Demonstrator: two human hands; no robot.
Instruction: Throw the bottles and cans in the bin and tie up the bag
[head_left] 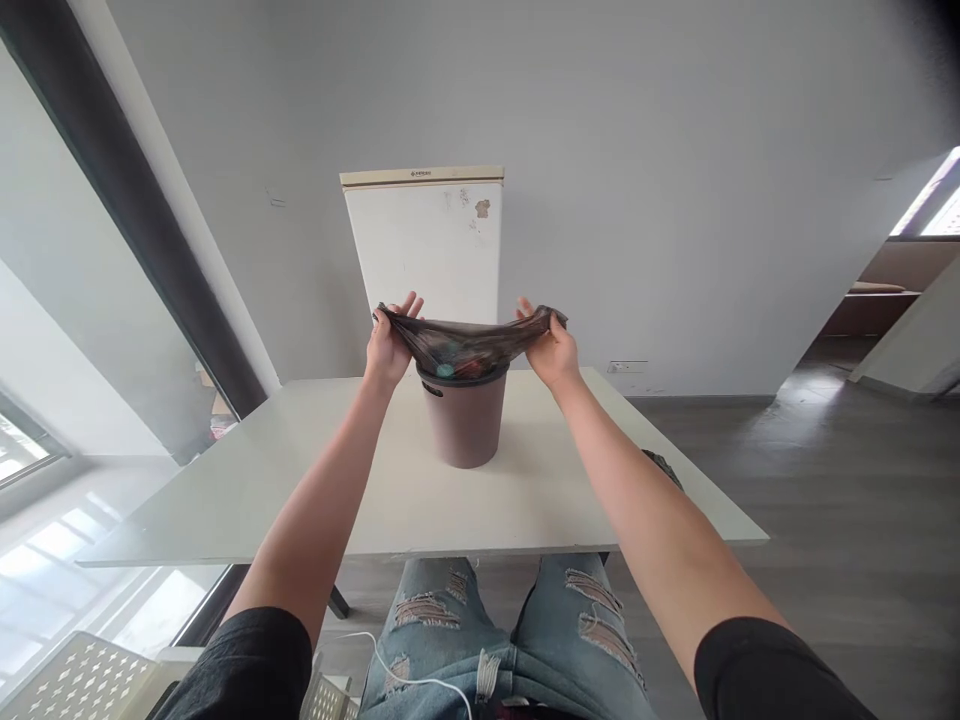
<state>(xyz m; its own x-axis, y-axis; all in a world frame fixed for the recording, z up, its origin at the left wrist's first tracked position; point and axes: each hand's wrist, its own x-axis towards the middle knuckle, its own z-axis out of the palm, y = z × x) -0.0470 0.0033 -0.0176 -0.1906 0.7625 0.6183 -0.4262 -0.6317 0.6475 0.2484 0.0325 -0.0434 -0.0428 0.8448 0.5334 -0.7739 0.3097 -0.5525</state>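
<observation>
A brownish-mauve trash can [466,425] with a dark rim stands upright on the table. Thin black plastic of a garbage bag [472,345] stretches across and above its mouth, and coloured contents show dimly through it. My left hand [387,345] pinches the bag's left edge, with some fingers raised behind. On the opposite side my right hand [553,350] grips the bunched right edge between thumb and fingers. Both hands are just above the rim level, pulling the plastic taut between them.
The pale table [360,520] spans the space before me. Behind it stands a white refrigerator [431,250] against the grey wall. Some black plastic [663,466] lies near the table's right edge, partly hidden by my right arm. A perforated plastic basket [75,680] is at lower left.
</observation>
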